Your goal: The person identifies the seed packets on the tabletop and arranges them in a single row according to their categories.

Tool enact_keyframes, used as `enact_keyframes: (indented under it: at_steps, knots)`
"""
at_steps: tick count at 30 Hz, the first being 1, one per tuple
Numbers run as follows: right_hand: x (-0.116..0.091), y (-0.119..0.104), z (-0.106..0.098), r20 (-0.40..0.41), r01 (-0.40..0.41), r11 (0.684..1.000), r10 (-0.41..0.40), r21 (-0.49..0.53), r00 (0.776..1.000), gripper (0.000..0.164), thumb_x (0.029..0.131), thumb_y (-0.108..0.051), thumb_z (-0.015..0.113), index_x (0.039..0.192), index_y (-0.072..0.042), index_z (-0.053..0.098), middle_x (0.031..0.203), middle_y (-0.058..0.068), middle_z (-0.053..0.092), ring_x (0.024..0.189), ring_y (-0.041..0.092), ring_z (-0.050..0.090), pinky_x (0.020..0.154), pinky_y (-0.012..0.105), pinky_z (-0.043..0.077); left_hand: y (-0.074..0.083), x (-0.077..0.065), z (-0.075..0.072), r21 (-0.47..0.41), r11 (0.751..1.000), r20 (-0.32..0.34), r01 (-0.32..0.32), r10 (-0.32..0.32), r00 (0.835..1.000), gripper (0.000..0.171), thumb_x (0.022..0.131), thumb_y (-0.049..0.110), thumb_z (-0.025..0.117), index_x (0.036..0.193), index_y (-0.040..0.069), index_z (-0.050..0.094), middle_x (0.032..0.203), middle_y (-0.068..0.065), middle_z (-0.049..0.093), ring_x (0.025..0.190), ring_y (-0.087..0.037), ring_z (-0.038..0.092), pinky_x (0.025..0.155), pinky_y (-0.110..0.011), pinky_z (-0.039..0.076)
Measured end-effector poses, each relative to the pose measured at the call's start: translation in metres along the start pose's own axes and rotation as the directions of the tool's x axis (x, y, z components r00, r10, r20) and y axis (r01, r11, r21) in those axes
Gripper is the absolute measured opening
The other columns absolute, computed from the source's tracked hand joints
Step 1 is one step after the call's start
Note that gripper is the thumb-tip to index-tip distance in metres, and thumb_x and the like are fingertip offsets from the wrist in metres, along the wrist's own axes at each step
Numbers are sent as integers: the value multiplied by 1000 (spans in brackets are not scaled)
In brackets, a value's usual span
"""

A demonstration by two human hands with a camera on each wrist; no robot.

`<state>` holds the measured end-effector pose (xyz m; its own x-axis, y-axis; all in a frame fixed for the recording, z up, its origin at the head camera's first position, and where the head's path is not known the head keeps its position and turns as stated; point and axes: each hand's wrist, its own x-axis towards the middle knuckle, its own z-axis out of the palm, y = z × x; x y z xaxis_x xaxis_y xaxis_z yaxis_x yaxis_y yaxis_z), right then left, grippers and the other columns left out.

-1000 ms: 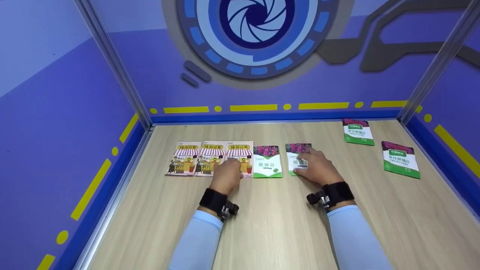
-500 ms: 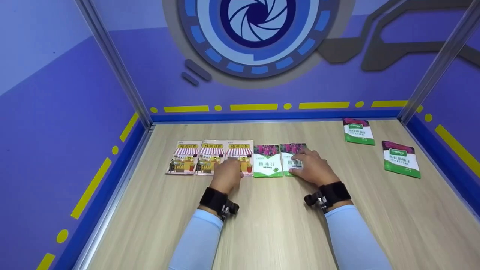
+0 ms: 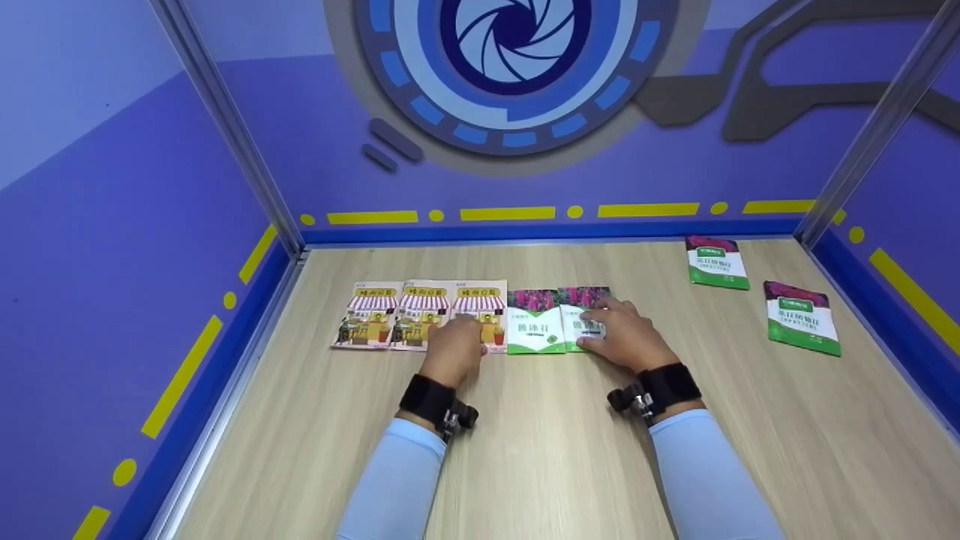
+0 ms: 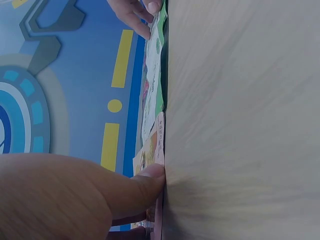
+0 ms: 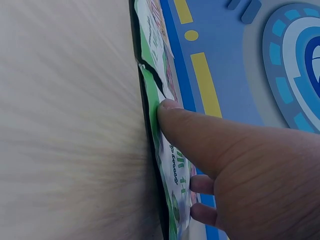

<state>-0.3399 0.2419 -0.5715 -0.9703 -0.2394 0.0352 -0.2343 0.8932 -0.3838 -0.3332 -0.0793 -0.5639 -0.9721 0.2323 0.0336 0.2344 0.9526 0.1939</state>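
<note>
Five seed packets lie flat in a row, side by side. My left hand (image 3: 456, 349) rests on the rightmost of the three sunflower seed packets (image 3: 480, 298), its thumb (image 4: 142, 187) pressing the packet's lower edge. Just right of that lies a white and green lupine seed packet (image 3: 534, 330) with pink flowers on top. A second lupine packet (image 3: 576, 322) adjoins it, and my right hand (image 3: 630, 337) presses on that one with thumb and fingertips. Part of its right side is hidden by the fingers. The other two sunflower packets (image 3: 367, 315) continue the row leftward.
Two impatiens seed packets lie apart at the right, one (image 3: 718, 262) near the back edge and one (image 3: 802, 319) closer to me. Printed blue and purple panels (image 3: 247, 135) wall the wooden table (image 3: 540, 450) at the back and both sides.
My right hand has slid the second lupine packet left, closing the gap to the first one. My left hand stays in place on the sunflower packet.
</note>
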Motion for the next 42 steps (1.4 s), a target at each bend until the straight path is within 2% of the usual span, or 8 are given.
enact_keyframes:
  at_steps: [4, 12, 18, 24, 30, 33, 36, 42]
  knots:
    - [0, 1, 0, -5, -3, 1000, 3, -6, 1000, 57, 91, -48, 76, 141, -22, 65, 153, 17, 49, 139, 40, 44, 104, 72, 39, 0, 1, 1, 13, 1000, -4, -2, 2, 1000, 20, 88, 27, 82, 101, 13, 75, 110, -8, 73, 100, -30, 69, 102, -68, 40]
    - [0, 0, 2, -7, -11, 1000, 11, 0, 1000, 58, 91, -48, 77, 141, -22, 65, 153, 16, 49, 138, 40, 45, 103, 71, 41, 0, 1, 1, 20, 1000, -9, 0, 1, 1000, 24, 89, 28, 81, 105, 12, 76, 114, -9, 73, 102, -30, 69, 102, -68, 40]
    - [-2, -1, 2, 3, -26, 1000, 26, 10, 1000, 60, 91, -48, 77, 144, -22, 63, 156, 16, 45, 140, 41, 43, 104, 70, 41, 1, 0, 1, 16, 1000, -19, 2, -1, 1000, 24, 88, 29, 82, 103, 12, 76, 106, -8, 73, 97, -29, 69, 92, -62, 46]
    - [-2, -1, -4, 1, -43, 998, 43, 37, 999, 60, 92, -46, 76, 145, -21, 61, 156, 20, 43, 139, 41, 43, 105, 69, 41, 1, 1, 0, 5, 1000, -27, 0, 1, 1000, 22, 87, 29, 82, 101, 12, 77, 105, -8, 73, 95, -29, 69, 92, -62, 46]
    - [-4, -1, -10, 13, -40, 995, 39, 89, 999, 60, 95, -43, 74, 147, -16, 59, 154, 23, 44, 140, 42, 42, 110, 63, 41, 0, 2, 1, 16, 1000, -6, 6, -6, 1000, 21, 88, 28, 82, 100, 12, 77, 103, -7, 72, 92, -28, 68, 80, -54, 49]
    - [-6, 6, -15, -12, -24, 993, 26, 111, 1000, 56, 97, -39, 72, 144, -11, 61, 148, 21, 49, 138, 41, 45, 111, 61, 41, -1, 3, 2, 12, 1000, -6, -2, 2, 1000, 19, 87, 28, 82, 97, 13, 76, 101, -6, 72, 91, -28, 68, 78, -53, 49]
    - [-8, 19, -24, -24, -52, 993, 54, 105, 998, 55, 99, -36, 70, 144, -7, 60, 146, 23, 51, 136, 43, 46, 111, 62, 40, 0, 4, 2, 14, 1000, -3, -4, 4, 1000, 18, 88, 28, 82, 95, 13, 76, 101, -6, 72, 90, -26, 68, 78, -54, 50]
    - [-9, 59, -48, 14, -129, 992, 129, -4, 992, 62, 101, -34, 66, 147, 5, 51, 153, 34, 42, 141, 54, 37, 115, 66, 30, 3, 3, 0, 35, 999, 7, 14, -14, 1000, 20, 88, 29, 82, 96, 12, 76, 102, -6, 72, 90, -27, 67, 83, -58, 49]
